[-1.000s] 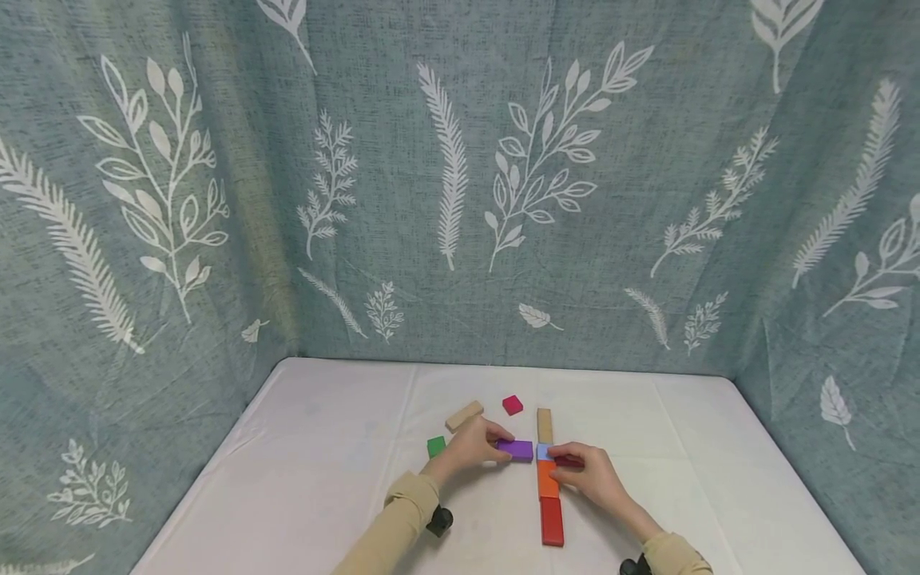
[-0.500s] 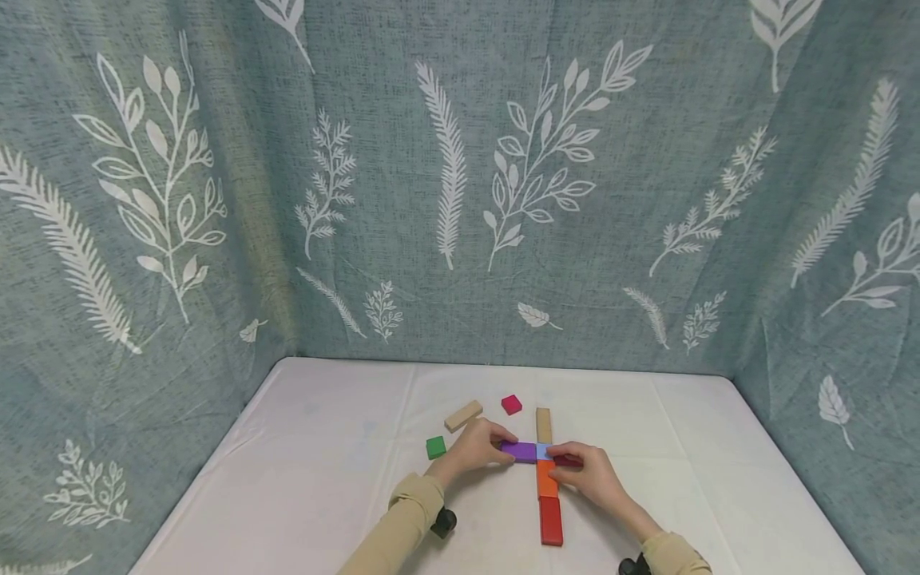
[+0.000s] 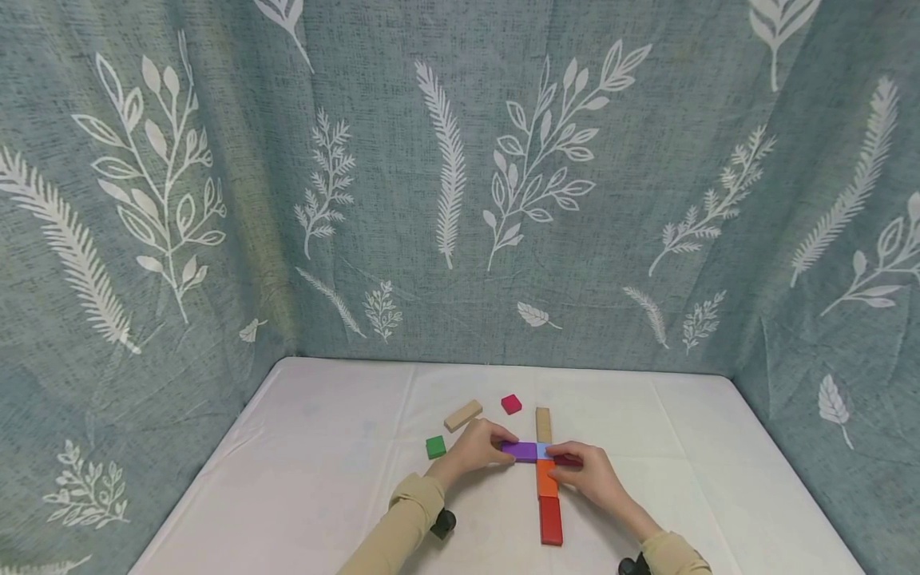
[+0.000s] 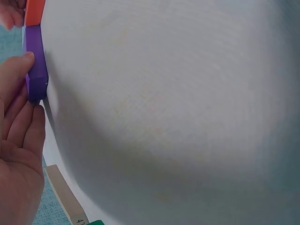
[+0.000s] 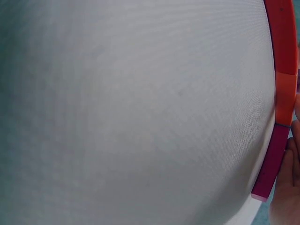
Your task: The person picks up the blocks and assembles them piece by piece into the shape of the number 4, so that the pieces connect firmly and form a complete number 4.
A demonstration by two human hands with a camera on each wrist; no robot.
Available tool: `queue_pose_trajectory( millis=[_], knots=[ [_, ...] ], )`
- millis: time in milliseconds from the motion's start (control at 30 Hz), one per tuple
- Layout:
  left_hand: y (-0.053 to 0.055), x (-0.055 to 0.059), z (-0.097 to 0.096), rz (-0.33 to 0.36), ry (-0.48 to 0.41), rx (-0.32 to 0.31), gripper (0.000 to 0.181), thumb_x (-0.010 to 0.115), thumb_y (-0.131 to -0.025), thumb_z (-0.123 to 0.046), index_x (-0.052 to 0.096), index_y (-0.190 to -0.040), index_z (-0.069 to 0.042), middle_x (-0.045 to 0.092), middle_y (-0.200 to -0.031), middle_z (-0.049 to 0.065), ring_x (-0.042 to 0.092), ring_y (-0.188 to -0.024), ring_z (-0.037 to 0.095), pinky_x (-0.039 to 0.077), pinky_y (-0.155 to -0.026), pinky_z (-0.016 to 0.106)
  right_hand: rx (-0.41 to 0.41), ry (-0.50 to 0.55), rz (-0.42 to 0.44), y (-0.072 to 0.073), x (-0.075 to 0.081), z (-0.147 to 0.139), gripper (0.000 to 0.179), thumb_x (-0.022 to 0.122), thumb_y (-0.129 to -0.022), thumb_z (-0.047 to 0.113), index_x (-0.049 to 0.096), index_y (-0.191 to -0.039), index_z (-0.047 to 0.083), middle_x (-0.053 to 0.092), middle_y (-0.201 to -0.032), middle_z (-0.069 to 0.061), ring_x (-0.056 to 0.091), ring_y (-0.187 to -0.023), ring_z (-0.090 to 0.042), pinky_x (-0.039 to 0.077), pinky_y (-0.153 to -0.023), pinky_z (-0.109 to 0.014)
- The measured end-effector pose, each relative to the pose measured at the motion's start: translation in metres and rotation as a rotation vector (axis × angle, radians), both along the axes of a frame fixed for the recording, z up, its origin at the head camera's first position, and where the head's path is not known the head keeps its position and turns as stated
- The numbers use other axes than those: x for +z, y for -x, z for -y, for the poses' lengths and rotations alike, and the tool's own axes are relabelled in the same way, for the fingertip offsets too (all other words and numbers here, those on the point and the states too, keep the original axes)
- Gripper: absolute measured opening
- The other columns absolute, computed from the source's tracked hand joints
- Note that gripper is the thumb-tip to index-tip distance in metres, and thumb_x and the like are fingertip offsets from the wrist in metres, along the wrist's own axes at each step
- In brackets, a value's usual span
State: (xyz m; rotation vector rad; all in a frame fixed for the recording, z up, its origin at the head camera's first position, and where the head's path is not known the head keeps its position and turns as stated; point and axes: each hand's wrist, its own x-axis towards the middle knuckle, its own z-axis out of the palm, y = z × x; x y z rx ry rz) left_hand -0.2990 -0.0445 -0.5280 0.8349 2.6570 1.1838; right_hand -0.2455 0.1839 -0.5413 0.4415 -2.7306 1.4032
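On the white table, blocks lie in a cross. My left hand [image 3: 477, 445] pinches the outer end of a purple block [image 3: 523, 453], whose inner end touches a small light blue block [image 3: 542, 452]. My right hand [image 3: 591, 473] bends over a dark red block [image 3: 568, 461], mostly hidden in the head view but showing as magenta [image 5: 272, 161] in the right wrist view. Its index fingertip reaches the light blue block and its thumb the orange block [image 3: 545, 477]; whether it grips one is unclear. A red block [image 3: 551, 523] continues the line nearer; a wooden block [image 3: 543, 426] lies beyond.
Loose on the table [image 3: 345, 479], left of the cross, are a green block [image 3: 435, 447] and a wooden block [image 3: 463, 416]. A pinkish-red block [image 3: 511, 404] sits farther back. A patterned curtain [image 3: 402, 200] rises behind the table.
My left hand has slid the purple block slightly right, closing its gap to the light blue block. During the last half second both hands stay almost still. The right hand keeps its place.
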Motion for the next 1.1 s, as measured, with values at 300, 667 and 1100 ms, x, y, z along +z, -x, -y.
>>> queue_pose_trajectory(
  millis=[300, 667, 1100],
  knots=[
    [-0.0017, 0.0022, 0.0002, 0.003, -0.007, -0.011, 0.025, 0.077, -0.077, -0.009, 0.074, -0.101, -0.004, 0.074, -0.099, 0.008, 0.068, -0.091, 0.014, 0.055, -0.083, 0.025, -0.002, -0.001, 0.008, 0.0016, 0.0001, -0.0007, 0.031, 0.076, -0.079, 0.013, 0.070, -0.108, 0.007, 0.070, -0.108, -0.008, 0.065, -0.102, -0.027, 0.054, -0.088, -0.036],
    [-0.0039, 0.0054, -0.0004, 0.015, 0.015, 0.003, 0.027, 0.077, -0.078, -0.010, 0.073, -0.104, -0.004, 0.073, -0.102, 0.008, 0.067, -0.094, 0.016, 0.055, -0.085, 0.027, -0.005, -0.006, 0.009, 0.0009, -0.0003, -0.0008, 0.030, 0.076, -0.079, 0.014, 0.070, -0.109, 0.008, 0.071, -0.108, -0.008, 0.065, -0.103, -0.026, 0.054, -0.089, -0.036],
    [-0.0031, 0.0088, -0.0004, 0.065, -0.022, 0.038, 0.032, 0.077, -0.079, -0.014, 0.071, -0.108, -0.004, 0.071, -0.109, 0.008, 0.066, -0.105, 0.023, 0.053, -0.092, 0.036, -0.009, -0.008, 0.022, 0.0019, 0.0006, -0.0019, 0.030, 0.076, -0.079, 0.013, 0.070, -0.108, 0.010, 0.071, -0.108, -0.005, 0.065, -0.104, -0.025, 0.053, -0.090, -0.035]
  ],
)
